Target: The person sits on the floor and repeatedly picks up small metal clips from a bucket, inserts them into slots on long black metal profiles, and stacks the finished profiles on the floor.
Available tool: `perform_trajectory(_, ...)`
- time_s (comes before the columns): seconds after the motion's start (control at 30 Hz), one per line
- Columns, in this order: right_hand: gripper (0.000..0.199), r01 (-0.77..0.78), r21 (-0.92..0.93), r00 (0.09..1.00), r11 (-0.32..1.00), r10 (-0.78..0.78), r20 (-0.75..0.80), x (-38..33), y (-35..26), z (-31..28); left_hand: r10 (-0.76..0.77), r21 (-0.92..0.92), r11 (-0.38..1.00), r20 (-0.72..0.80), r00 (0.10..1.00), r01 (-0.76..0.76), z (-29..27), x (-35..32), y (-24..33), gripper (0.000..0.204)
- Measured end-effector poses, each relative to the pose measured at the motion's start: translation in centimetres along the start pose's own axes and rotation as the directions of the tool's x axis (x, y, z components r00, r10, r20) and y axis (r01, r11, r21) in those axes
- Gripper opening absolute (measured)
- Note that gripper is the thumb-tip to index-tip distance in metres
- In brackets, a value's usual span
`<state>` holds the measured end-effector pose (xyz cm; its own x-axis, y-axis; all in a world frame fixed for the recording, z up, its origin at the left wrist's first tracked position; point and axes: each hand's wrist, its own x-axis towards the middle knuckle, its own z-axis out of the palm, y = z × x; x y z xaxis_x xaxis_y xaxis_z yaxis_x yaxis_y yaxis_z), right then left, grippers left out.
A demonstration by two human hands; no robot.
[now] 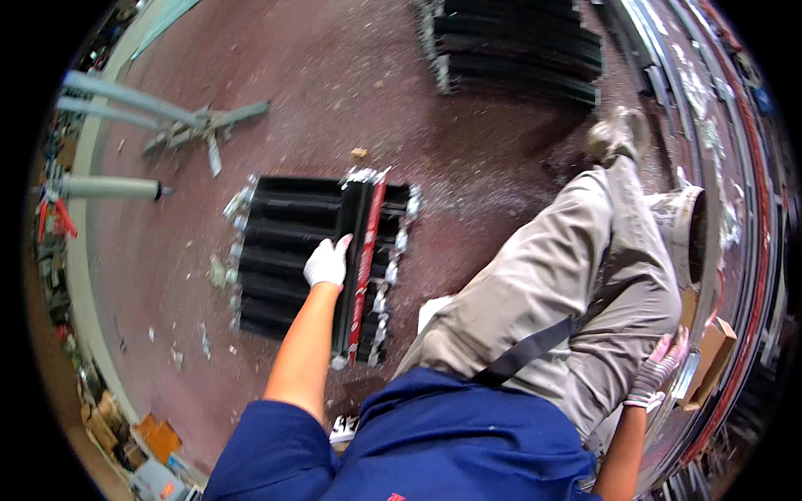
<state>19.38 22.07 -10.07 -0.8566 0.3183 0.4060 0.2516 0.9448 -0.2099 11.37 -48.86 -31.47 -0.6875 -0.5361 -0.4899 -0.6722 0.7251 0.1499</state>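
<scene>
My left hand (327,262), in a white glove, rests on a long black metal strip (352,250) with a red stripe that lies crosswise on a stack of black profiles (276,250) on the floor. The fingers curl over the strip's left edge. My right hand (660,367), in a patterned glove, is down at my right side, pressed against a metal frame edge (687,376) next to my bent right leg (576,284). Whether that hand grips anything is unclear.
A second stack of black profiles (518,46) lies at the top. Grey pipes and a stand (159,121) are on the left. Shiny metal rails (710,125) curve along the right, with a cardboard box (710,355) and a round duct (689,230). Debris litters the reddish floor (334,92).
</scene>
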Motion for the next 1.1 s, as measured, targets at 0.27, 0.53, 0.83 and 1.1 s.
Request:
perform_trajectory(0.27, 0.054, -0.113, 0.095, 0.991, 0.989, 0.119, -0.064, 0.0, -2.3, 0.1, 0.555, 0.152, 0.793, -0.582, 0.595, -0.591, -1.5, 3.0, 8.5, 0.064)
perform_trajectory(0.53, 0.06, -0.24, 0.298, 0.965, 0.924, 0.26, -0.028, 0.0, -3.5, 0.4, 0.797, 0.144, 0.552, -0.383, 0.468, -0.822, -2.0, 8.2, 31.5, 0.057)
perform_trajectory(0.83, 0.065, -0.369, 0.376, 0.917, 0.85, 0.399, -0.004, 0.9, -5.1, 0.5, 0.831, 0.245, 0.556, -0.136, 0.54, -0.794, 0.6, 14.4, 53.3, 0.064)
perform_trajectory(1.1, 0.065, -0.388, 0.401, 0.911, 0.83, 0.41, 0.031, 1.5, -4.7, 0.6, 0.667, 0.176, 0.745, -0.175, 0.724, -0.644, 0.5, 15.6, 54.3, 0.034)
